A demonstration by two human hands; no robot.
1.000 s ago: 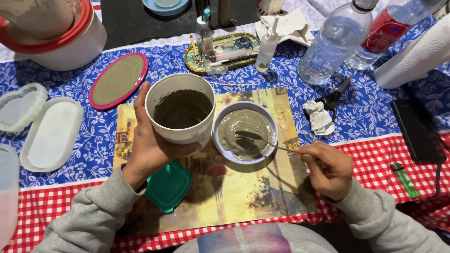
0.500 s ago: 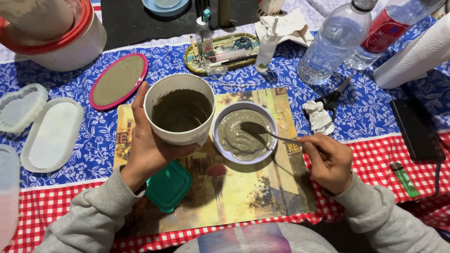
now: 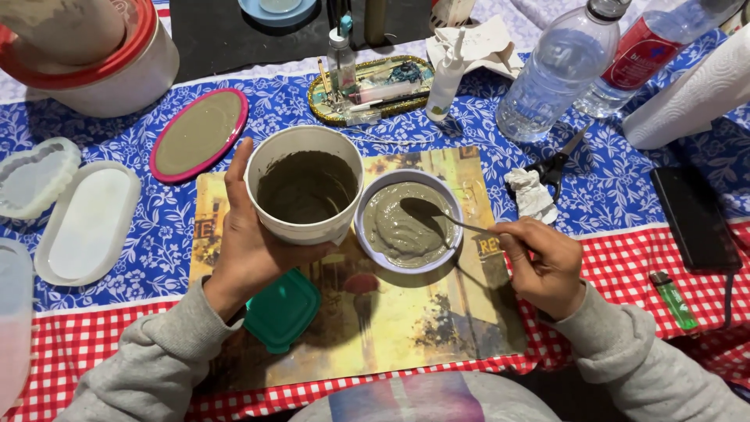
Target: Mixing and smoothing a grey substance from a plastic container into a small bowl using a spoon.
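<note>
The shallow lilac bowl of smooth grey-green paste [image 3: 408, 220] is seen in the head view on a yellow picture placemat [image 3: 391, 312], touching a white round tub of darker wet mix [image 3: 303, 187] that is gripped around its side by the left hand [image 3: 250, 242], while the right hand [image 3: 543, 262] is closed on a thin metal spoon [image 3: 437, 215] whose bowl lies in the paste. The stirring would best be done with the tub kept level and the spoon kept low along the bowl's wall, so nothing is flicked out. The worktop [image 3: 609, 187] is covered in blue floral cloth with red gingham at the near edge, and is crowded with clear water bottles [image 3: 558, 74], scissors [image 3: 556, 164], a crumpled tissue [image 3: 531, 195], a green lighter [image 3: 676, 299] and white moulds [image 3: 86, 223].
</note>
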